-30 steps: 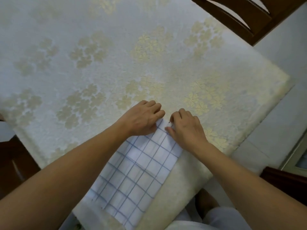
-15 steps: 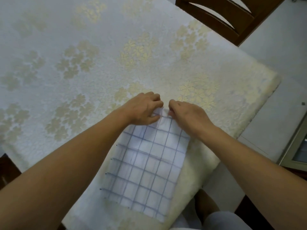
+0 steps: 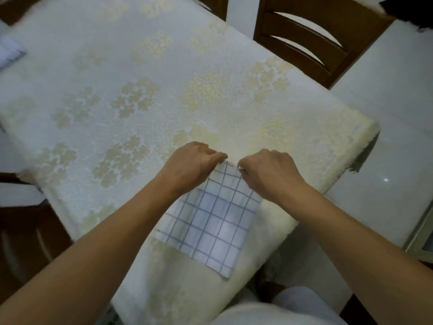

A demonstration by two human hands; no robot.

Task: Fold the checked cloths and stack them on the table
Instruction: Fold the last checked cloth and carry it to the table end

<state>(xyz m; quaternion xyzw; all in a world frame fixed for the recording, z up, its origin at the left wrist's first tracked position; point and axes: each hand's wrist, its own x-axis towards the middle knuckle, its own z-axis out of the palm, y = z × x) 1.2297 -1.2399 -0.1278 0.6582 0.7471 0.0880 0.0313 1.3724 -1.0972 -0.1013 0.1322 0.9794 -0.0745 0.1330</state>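
Observation:
A white cloth with thin blue checks [image 3: 210, 221] lies folded near the front edge of the table [image 3: 140, 90], which wears a white cover with gold flowers. My left hand [image 3: 189, 167] pinches the cloth's far left corner. My right hand [image 3: 269, 172] pinches its far right corner. Both hands sit close together at the cloth's far edge. A second pale cloth [image 3: 9, 52] shows at the far left edge, blurred.
A dark wooden chair [image 3: 304, 38] stands beyond the table's far right side. Another dark chair [image 3: 28, 242] is at the left. The table's right corner [image 3: 365, 137] drops off to a pale shiny floor [image 3: 386, 113]. My lap is at the bottom.
The cloth has gone from a long strip hanging over the front edge to a shorter folded piece lying on the table. Both hands keep hold of its far corners. The view has shifted.

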